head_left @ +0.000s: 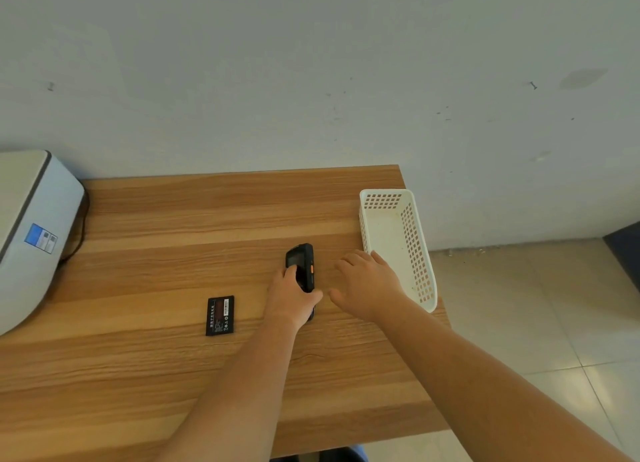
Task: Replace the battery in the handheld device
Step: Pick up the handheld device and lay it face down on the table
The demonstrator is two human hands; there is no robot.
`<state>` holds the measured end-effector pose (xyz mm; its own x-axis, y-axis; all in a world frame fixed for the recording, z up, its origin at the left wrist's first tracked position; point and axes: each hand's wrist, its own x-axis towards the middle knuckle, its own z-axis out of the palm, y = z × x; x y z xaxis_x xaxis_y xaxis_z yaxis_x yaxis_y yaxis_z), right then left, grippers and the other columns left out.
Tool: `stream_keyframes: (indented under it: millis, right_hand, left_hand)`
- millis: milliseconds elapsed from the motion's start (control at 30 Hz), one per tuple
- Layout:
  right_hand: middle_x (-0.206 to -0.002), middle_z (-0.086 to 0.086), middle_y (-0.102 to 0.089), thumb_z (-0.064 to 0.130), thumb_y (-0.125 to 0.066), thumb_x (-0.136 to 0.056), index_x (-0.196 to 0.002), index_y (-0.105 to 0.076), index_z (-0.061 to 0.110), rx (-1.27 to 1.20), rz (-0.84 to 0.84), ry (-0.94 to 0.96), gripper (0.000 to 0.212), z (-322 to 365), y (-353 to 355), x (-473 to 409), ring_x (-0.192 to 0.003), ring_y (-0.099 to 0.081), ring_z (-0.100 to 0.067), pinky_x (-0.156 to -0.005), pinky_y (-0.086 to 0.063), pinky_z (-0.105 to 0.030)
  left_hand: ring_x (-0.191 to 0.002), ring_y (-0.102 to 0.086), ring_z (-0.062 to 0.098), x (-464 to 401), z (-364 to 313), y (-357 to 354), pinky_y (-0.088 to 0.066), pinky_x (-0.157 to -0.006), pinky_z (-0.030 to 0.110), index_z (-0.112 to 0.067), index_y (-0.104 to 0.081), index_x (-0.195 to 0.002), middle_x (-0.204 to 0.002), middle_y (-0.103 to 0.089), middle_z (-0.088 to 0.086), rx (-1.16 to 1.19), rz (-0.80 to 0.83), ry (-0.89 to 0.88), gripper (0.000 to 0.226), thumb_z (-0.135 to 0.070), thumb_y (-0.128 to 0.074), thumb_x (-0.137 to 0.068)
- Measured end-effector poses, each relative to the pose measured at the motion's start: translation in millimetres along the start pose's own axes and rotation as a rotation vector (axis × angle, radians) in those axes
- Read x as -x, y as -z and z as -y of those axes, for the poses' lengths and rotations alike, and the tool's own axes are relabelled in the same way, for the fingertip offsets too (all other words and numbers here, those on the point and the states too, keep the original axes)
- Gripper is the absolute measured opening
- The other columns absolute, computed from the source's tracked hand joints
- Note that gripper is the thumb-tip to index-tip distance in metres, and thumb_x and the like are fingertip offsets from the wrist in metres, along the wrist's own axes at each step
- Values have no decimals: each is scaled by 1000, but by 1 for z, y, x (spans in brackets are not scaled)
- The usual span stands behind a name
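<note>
A black handheld device (302, 259) with an orange side button lies on the wooden table (173, 226), screen up. My left hand (290, 291) is closed around its near half, thumb on its left edge. My right hand (369, 283) hovers just right of the device, fingers spread, holding nothing. A flat black battery (220, 315) with a label lies on the table to the left of my left hand, apart from it.
A white perforated plastic basket (415, 250) stands at the table's right edge, close behind my right hand. A grey-white machine (31, 233) with a cable sits at the far left. The wall runs along the table's back edge; tiled floor lies to the right.
</note>
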<state>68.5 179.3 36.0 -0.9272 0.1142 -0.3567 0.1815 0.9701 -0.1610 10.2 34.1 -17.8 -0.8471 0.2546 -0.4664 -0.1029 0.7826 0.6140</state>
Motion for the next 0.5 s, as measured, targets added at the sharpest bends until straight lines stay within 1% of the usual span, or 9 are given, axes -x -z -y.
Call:
stream_keyframes:
  millis: [67,133,200,267,300,367,400,433,500]
  right_hand:
    - [-146,0,-45,54,-42,-91,-140,-47,17,2,-8,0,61,1,1,0,-142,-29,-20,-121,-15,-45]
    - [-146,0,-46,53,-43,-91,-139,-48,17,5,-6,-2,60,1,2,0,-141,-30,-20,-121,-15,-45]
    - [-145,0,-46,53,-43,-91,-139,-47,17,9,-7,-4,61,1,3,-1,-140,-31,-20,-121,-15,-45]
    - [-146,0,-46,54,-43,-91,-140,-46,18,14,-7,-9,61,1,5,-1,-141,-31,-20,-121,-15,-45]
    - [-147,0,-45,55,-43,-91,-141,-45,19,14,-5,-14,62,1,6,-1,-141,-30,-19,-121,-15,-45]
    - [-149,0,-43,55,-43,-91,-143,-43,20,10,0,-21,63,1,7,-1,-142,-29,-19,-121,-14,-45]
    - [-149,0,-42,55,-43,-91,-144,-42,20,7,1,-23,63,1,8,-1,-142,-29,-19,-121,-14,-45]
    - [-149,0,-42,56,-43,-91,-144,-41,20,4,0,-24,63,0,8,0,-143,-29,-19,-121,-14,-45]
    - [-150,1,-42,56,-43,-91,-144,-41,21,-2,-4,-27,64,-1,9,0,-142,-29,-18,-121,-14,-44]
  left_hand:
    - [-120,-45,19,1,-2,-1,-40,-92,28,-15,-41,-142,-131,-48,2,49,1,1,67,-30,-68,-82]
    - [-107,-49,15,1,-2,-1,-44,-82,25,-16,-48,-135,-122,-51,1,79,2,0,55,-27,-65,-84]
    - [-91,-52,13,1,-1,-1,-43,-65,19,-16,-54,-120,-112,-54,2,113,2,7,36,-24,-63,-86]
    - [-81,-57,16,0,-1,0,-44,-58,22,-15,-57,-103,-100,-59,5,171,-14,27,18,-21,-61,-87]
    - [-75,-58,16,0,-1,0,-44,-55,21,-15,-57,-99,-95,-60,6,201,-14,46,12,-19,-60,-88]
    - [-66,-56,13,-1,-2,2,-39,-42,14,-12,-56,-99,-89,-59,7,252,-10,72,9,-15,-57,-91]
    - [-64,-56,13,-1,-2,3,-37,-38,12,-11,-56,-101,-89,-59,8,277,-10,76,9,-14,-55,-92]
    - [-65,-56,14,-2,-1,3,-38,-38,12,-12,-56,-104,-91,-60,9,294,-7,76,11,-13,-54,-93]
    - [-70,-59,14,-3,0,6,-42,-45,18,-15,-55,-110,-97,-62,9,307,-15,74,17,-13,-54,-93]
